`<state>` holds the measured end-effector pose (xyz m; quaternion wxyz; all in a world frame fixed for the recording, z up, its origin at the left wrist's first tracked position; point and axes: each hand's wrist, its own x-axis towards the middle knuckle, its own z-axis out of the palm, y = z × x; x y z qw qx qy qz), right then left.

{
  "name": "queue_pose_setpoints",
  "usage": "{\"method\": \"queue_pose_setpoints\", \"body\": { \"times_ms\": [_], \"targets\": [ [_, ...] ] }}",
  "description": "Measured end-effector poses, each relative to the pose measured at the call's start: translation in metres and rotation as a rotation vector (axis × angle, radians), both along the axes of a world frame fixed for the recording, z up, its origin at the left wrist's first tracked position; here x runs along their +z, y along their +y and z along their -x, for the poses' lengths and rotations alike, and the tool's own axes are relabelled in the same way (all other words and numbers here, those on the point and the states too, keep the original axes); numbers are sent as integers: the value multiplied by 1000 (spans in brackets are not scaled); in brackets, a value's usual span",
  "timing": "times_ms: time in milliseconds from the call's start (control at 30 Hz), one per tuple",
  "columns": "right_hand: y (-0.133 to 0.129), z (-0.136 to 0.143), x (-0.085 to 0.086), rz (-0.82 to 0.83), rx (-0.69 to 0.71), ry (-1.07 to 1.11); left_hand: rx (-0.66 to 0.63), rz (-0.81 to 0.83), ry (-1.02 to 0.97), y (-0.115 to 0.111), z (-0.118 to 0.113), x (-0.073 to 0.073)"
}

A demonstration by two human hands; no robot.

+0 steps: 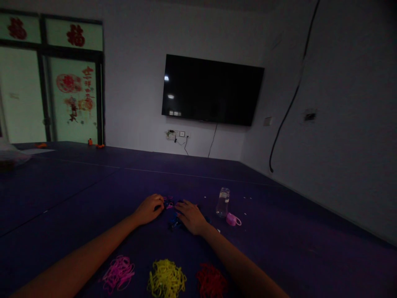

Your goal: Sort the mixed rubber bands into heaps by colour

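On the dark purple table (pixel 102 207), a small heap of blue and pink bands (pixel 169 203) lies between my hands. My left hand (pixel 149 209) rests at the heap's left edge, its fingers curled together; whatever they hold is too small to make out. Spread over blue bands (pixel 175 221) is my right hand (pixel 191 217), fingers apart and pointing left. Nearer to me are three separate piles: pink bands (pixel 118 273) at left, yellow bands (pixel 166 279) in the middle, and red bands (pixel 211 281) beside my right forearm.
A clear bottle (pixel 222 203) stands right of my right hand, with a pink lid (pixel 232 219) beside it. Small white scraps dot the table. A plastic bag (pixel 11 153) lies at the far left, and orange objects (pixel 90 142) sit near the back edge.
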<state>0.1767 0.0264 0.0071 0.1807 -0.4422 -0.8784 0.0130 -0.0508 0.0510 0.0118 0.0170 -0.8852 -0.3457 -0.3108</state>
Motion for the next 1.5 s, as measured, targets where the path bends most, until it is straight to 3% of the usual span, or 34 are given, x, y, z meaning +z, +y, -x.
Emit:
{"method": "queue_pose_setpoints", "body": {
  "times_ms": [300, 533, 767, 1100, 1333, 1500],
  "targets": [
    [-1, -1, 6, -69, 167, 40, -1, 6, -25, -3, -2, 1],
    [0, -2, 5, -88, -43, 102, -52, 19, -6, 2, -1, -3],
    [-4, 1, 7, -90, 26, 38, -27, 9, 20, 4, -1, -3],
    [-12, 3, 17, -95, -140, -70, 80, 0, 42, 6, 0, -5],
    [-14, 5, 18, -112, -36, -78, 135, -33, -5, 8, 2, -7],
    [-14, 5, 18, -137, -152, -159, 118, -25, -1, 7, 2, -4]
  ]
}}
